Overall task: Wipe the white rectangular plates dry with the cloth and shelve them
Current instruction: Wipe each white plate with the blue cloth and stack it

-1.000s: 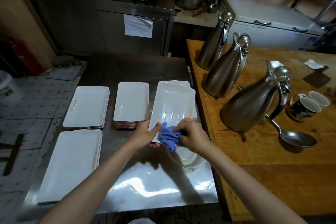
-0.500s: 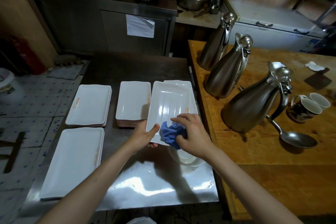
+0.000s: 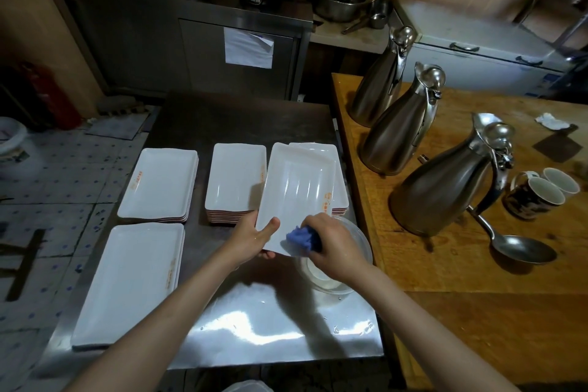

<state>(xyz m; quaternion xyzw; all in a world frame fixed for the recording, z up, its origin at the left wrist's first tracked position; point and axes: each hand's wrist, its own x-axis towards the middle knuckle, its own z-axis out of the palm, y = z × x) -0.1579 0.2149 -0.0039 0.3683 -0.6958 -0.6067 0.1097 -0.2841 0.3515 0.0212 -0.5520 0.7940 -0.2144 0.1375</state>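
My left hand (image 3: 254,237) grips the near edge of a white rectangular plate (image 3: 297,192), thumb on top, holding it tilted above the steel table (image 3: 254,328). My right hand (image 3: 334,248) holds a bunched blue cloth (image 3: 302,239) and presses it on the plate's near right corner. Behind the held plate lies a stack of white plates (image 3: 335,169). More stacks sit to the left: one in the middle (image 3: 235,181), one at far left (image 3: 160,184) and a larger one at near left (image 3: 133,280).
A clear bowl (image 3: 353,242) with water sits under my right hand. On the wooden table (image 3: 477,312) to the right stand three steel jugs (image 3: 445,188), two mugs (image 3: 537,197) and a ladle (image 3: 518,248). A steel cabinet (image 3: 191,51) stands at the back.
My right hand slid the cloth up over the plate's lower part and back down to the near right corner. My left hand kept its grip on the plate.
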